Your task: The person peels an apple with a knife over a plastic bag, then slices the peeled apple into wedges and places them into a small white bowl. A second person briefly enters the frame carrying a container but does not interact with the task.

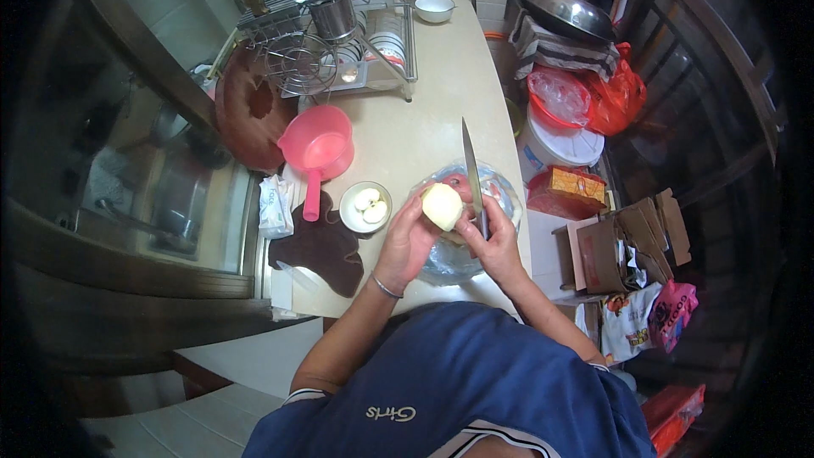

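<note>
A peeled, pale yellow apple or similar fruit [442, 207] rests in my left hand [408, 238]. My right hand [496, 242] grips a kitchen knife [471, 162], its blade pointing away from me, and its fingers are close to the fruit's right side. Beneath both hands lies a basin or bowl lined with clear plastic [450, 264], with reddish pieces in it, partly hidden by the hands. To the left, a small white bowl [347, 217] holds pale cut fruit pieces.
A pink plastic dipper [318, 140], a dark brown cloth [324, 254] and a tissue pack [276, 207] lie on the left of the counter [439, 102]. Farther back stand a metal dish rack [408, 70] and a white bowl [435, 8]. A lidded bucket [563, 143] stands beyond the right edge.
</note>
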A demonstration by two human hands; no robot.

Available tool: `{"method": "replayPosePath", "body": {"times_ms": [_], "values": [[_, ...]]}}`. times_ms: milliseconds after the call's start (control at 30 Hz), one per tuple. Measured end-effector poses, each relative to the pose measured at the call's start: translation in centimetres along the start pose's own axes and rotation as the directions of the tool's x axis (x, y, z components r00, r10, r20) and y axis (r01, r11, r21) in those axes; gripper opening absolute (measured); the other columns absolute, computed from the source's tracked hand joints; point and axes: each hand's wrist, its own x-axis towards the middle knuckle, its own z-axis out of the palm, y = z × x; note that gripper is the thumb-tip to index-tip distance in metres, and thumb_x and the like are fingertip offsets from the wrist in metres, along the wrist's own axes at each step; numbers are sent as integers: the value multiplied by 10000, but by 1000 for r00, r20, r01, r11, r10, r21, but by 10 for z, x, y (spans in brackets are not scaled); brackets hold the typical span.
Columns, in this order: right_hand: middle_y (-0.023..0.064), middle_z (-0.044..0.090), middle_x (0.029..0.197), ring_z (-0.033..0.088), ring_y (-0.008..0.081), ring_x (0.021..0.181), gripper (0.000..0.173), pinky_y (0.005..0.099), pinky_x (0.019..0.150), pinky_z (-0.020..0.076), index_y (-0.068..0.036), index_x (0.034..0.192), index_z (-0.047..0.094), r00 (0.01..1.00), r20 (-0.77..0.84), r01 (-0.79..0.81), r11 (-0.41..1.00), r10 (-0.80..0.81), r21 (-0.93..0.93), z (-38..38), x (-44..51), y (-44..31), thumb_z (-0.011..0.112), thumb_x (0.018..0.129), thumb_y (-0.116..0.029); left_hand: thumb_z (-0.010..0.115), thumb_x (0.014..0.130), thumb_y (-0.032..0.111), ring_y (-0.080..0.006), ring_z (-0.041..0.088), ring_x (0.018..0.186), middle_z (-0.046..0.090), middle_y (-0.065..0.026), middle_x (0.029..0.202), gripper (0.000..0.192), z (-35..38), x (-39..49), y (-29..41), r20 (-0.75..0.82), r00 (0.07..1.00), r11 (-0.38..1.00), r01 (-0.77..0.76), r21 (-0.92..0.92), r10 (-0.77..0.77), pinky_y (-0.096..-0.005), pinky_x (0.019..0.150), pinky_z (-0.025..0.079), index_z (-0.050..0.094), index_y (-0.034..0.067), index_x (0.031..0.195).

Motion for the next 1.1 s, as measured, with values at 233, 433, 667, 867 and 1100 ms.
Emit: {"method": "replayPosePath", "body": {"times_ms": [233,433,667,867,1100], "values": [[52,605,833,565,98,705,266,263,652,454,-9,1182,573,993,71,-97,995,95,28,0,-9,-11,578,957,-151,530,986,235,-230,476,1283,447,-157,1423,630,2,-3,3,21,997,960,-76,271,73,-402,1085,383,228,12,1493],[149,635,892,631,258,744,241,344,674,488,30,1156,578,985,165,5,966,40,-260,-15,-17,-11,524,969,-112,639,922,191,-204,498,1255,466,-147,1404,737,-12,0,21,143,981,766,-192,613,131,-344,1061,398,225,-20,1494],[223,636,956,642,390,836,248,400,719,504,33,1156,586,973,182,206,898,-145,-388,-9,-23,-10,553,952,-104,656,913,234,-237,483,1291,465,-173,1416,754,-7,6,26,169,973,768,-229,598,158,-363,1079,388,241,-48,1477],[224,638,967,646,391,837,249,403,716,510,25,1163,588,973,172,213,879,-152,-427,-7,-23,-15,563,943,-87,656,908,206,-236,488,1289,466,-175,1418,735,-5,4,28,159,974,780,-225,584,161,-360,1074,394,258,-47,1472],[221,639,970,650,382,830,245,411,704,517,15,1157,591,966,184,250,854,-184,-457,-6,-23,-15,575,930,-75,657,902,151,-231,510,1266,487,-168,1399,706,-4,4,27,146,977,793,-213,571,158,-354,1064,408,280,-43,1467]]}}
